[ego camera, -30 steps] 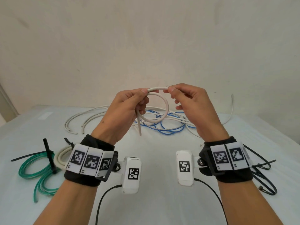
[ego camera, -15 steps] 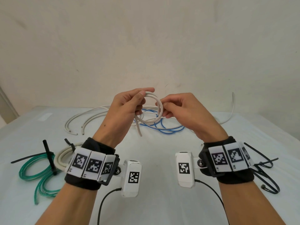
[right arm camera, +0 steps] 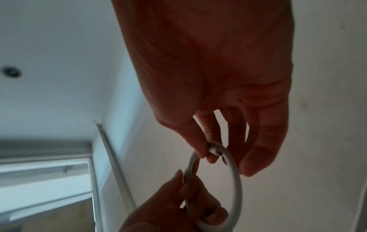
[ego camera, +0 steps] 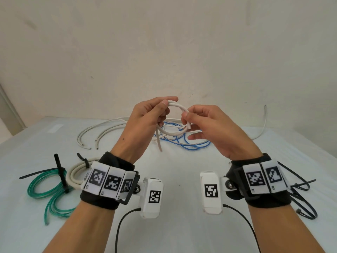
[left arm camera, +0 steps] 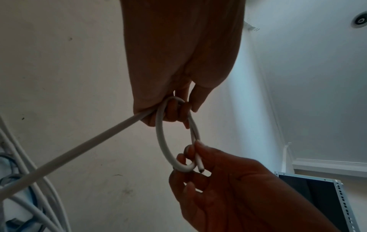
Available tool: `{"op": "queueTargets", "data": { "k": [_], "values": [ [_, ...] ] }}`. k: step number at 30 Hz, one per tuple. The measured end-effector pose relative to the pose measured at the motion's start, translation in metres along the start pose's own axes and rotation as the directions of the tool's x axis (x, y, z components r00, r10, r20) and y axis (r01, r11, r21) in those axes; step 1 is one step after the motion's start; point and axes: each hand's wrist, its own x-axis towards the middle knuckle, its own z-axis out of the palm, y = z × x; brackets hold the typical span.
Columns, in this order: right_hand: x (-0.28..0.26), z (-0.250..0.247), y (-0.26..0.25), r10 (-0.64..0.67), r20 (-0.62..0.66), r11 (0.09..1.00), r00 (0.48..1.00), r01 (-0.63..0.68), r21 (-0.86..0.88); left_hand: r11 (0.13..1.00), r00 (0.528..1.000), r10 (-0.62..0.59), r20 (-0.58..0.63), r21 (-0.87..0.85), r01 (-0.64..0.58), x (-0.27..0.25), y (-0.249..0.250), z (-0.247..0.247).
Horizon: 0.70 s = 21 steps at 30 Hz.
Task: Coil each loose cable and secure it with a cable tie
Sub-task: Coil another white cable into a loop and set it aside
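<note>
- while both hands were raised over the table [ego camera: 173, 225], the left hand [ego camera: 145, 121] gripped a small white cable coil [ego camera: 177, 106] and the right hand [ego camera: 206, 123] pinched its free end.
- at the left, a green coil [ego camera: 40, 187] and a white coil [ego camera: 76, 172] lay already tied.
- farther back, the loose white cables [ego camera: 102, 128] and a blue cable [ego camera: 189, 143] seemed still uncoiled.

Your left hand [ego camera: 145, 123] covers the part of the white cable coil [ego camera: 177, 133] that sits in its grip, so you cannot count the turns there. Your left wristband hides part of the tied white bundle [ego camera: 76, 172] at the lower left. At the right edge, your right wristband cuts across the black cable ties [ego camera: 302, 187]. The right wrist view is blurred around the coil.
</note>
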Motion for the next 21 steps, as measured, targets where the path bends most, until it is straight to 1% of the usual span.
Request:
{"op": "queueTargets", "data": {
  "k": [2,5,7,9,11,13,15,16,18,21],
  "values": [
    [0.002,0.001,0.003,-0.025,-0.061,0.998,0.998,0.022,-0.059,0.999,1.0,-0.02,0.015,0.035,0.019,-0.001,-0.001,0.001],
    [0.004,0.0,0.006,-0.056,-0.145,0.992,0.988,0.038,-0.124,0.988,0.999,-0.025,0.031,0.154,0.02,-0.003,-0.003,0.001],
    [0.003,-0.001,0.005,-0.074,-0.151,0.984,0.986,0.048,-0.169,0.98,0.999,-0.019,0.033,0.196,0.012,-0.003,-0.004,0.002],
    [0.002,0.0,0.002,-0.063,-0.124,0.982,0.99,0.039,-0.187,0.98,0.999,-0.01,0.045,0.201,0.001,-0.004,-0.004,0.004],
    [0.001,0.002,-0.001,-0.02,-0.099,0.993,0.995,0.008,-0.116,0.979,0.998,0.01,0.064,0.203,-0.023,-0.004,-0.004,0.005],
    [0.0,0.004,-0.003,0.011,-0.101,1.0,0.995,-0.014,-0.024,0.979,0.997,0.028,0.075,0.201,-0.043,-0.004,-0.003,0.007],
    [-0.001,0.006,-0.005,0.004,-0.121,1.0,0.993,-0.002,0.015,0.979,0.996,0.027,0.079,0.2,-0.042,-0.004,-0.004,0.008],
    [-0.001,0.006,-0.006,-0.006,-0.131,0.998,0.991,0.014,0.058,0.978,0.997,0.011,0.076,0.207,-0.026,-0.005,-0.006,0.008],
    [-0.001,0.005,-0.008,0.002,-0.183,0.978,0.983,0.037,0.208,0.977,0.997,-0.049,0.065,0.212,0.034,-0.006,-0.009,0.009],
    [0.002,-0.001,-0.011,0.024,-0.273,0.905,0.962,0.095,0.414,0.983,0.99,-0.122,0.072,0.147,0.11,-0.008,-0.012,0.008]
  ]
}}
